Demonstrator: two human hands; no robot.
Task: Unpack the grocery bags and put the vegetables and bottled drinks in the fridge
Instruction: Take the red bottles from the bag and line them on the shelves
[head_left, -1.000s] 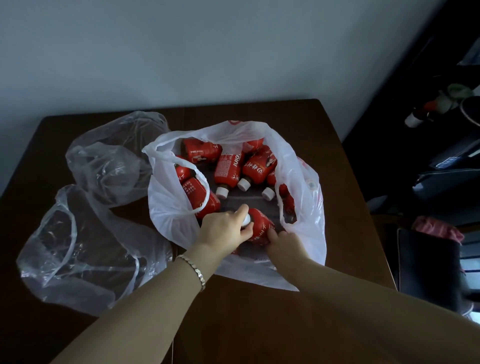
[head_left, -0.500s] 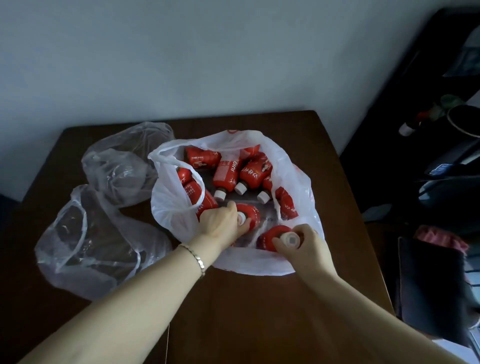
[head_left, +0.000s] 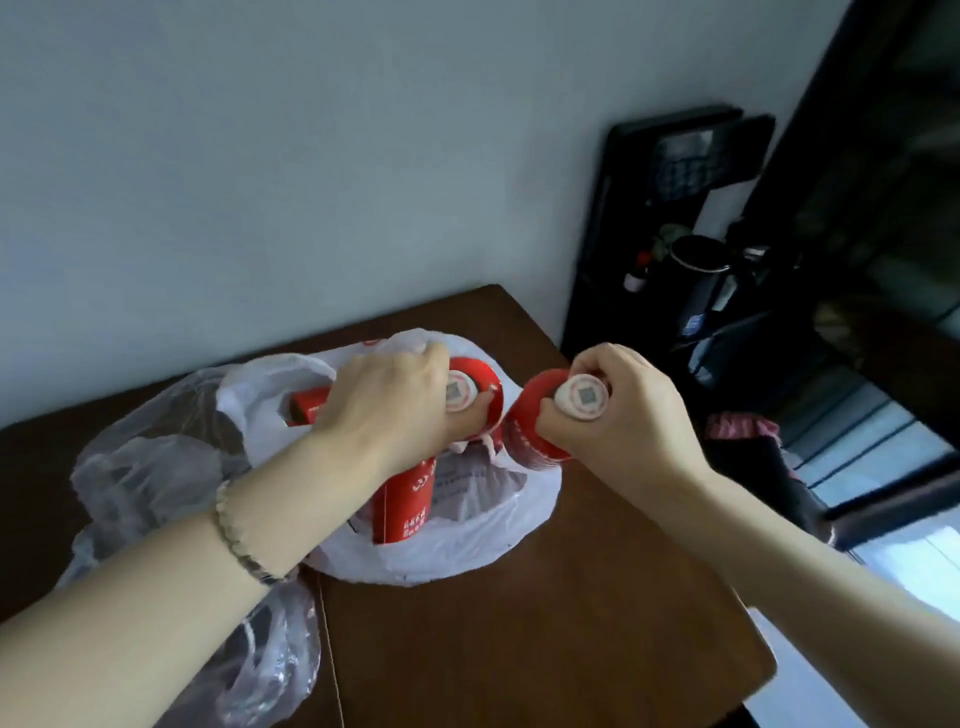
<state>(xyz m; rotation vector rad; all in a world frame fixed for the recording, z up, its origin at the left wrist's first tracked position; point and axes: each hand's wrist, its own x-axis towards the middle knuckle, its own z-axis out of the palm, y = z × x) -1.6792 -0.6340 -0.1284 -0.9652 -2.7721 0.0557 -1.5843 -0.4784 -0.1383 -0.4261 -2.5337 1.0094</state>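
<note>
Head view, left hand (head_left: 387, 402): I see its grip closed round the neck of a red bottle (head_left: 410, 499), fingers just under the white cap (head_left: 460, 391). This bottle hangs upright over the open white bag (head_left: 467, 540), its lower end down in the bag's mouth.
Head view, right hand (head_left: 618, 415): grip closed on a second red bottle (head_left: 535, 421) at the neck, with its white cap (head_left: 581, 397) facing the camera. This bottle is tilted and sits at the bag's right edge; I can't tell whether it touches the plastic.
Bottles, relation: the two caps are near each other, apart, the right one slightly nearer the bench's right side.
Bag contents: another red bottle (head_left: 306, 408) shows inside, behind the left hand, lying down.
Clear bags (head_left: 156, 467): crumpled, left of the white bag, touching it, partly under my left forearm.
Bracelet (head_left: 241, 540): on the left wrist.
Bench (head_left: 545, 649): dark brown wood, carrying all the bags.
Right background: dark cabinet (head_left: 675, 234), contents blurred.
</note>
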